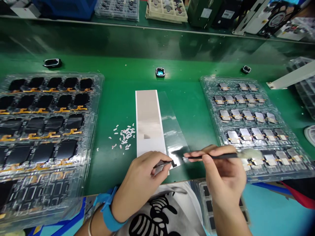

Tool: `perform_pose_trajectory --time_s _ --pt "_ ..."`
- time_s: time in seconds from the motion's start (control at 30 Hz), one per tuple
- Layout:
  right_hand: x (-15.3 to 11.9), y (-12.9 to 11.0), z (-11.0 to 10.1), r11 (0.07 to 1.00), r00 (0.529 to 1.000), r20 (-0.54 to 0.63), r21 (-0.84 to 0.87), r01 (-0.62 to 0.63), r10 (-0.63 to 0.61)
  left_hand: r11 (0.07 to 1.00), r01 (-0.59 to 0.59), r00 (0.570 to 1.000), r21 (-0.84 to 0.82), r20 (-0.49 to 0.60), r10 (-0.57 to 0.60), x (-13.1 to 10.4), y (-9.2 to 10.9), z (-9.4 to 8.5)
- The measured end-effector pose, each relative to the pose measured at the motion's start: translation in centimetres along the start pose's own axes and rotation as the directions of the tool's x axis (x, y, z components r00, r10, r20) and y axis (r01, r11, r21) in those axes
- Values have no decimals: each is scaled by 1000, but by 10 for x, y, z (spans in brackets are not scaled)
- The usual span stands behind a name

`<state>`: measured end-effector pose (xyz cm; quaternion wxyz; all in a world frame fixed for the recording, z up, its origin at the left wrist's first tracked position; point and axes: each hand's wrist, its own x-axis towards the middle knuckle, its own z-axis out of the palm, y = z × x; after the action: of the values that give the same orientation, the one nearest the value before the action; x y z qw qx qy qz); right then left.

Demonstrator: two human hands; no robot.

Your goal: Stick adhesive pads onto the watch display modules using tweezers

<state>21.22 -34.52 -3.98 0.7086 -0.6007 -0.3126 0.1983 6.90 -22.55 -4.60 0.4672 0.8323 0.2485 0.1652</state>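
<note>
My left hand [145, 175] grips thin metal tweezers [163, 164] whose tips reach a small black part [175, 163] at the near end of a clear film strip [173, 131]. My right hand [221, 177] holds a black stick [216, 157] with a white fluffy tip pointing right; its other end touches the film near the black part. A white backing strip [149, 121] lies just left of the film. A blue strap circles my left wrist.
A clear tray of black screens with orange flex cables [46, 131] fills the left. A clear tray of small silvery parts [248, 121] sits right. Peeled white bits [124, 136] lie scattered by the strip. Three small loose parts rest farther back on the green mat.
</note>
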Motion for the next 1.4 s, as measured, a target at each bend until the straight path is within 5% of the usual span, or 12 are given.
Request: perform_pose_trajectory --time_s 0.17,0.4,1.4 --pt "-11 -12 41 983 983 -13 21 185 -185 992 -10 998 -126 -60 2 5 1 -5" --pt "-11 -8 69 972 967 -108 -70 225 -232 995 -28 998 -95 -64 22 0 -4 -5" --pt "-16 12 71 937 929 -123 -36 348 -350 979 -25 998 -202 -64 12 -2 -3 -5"
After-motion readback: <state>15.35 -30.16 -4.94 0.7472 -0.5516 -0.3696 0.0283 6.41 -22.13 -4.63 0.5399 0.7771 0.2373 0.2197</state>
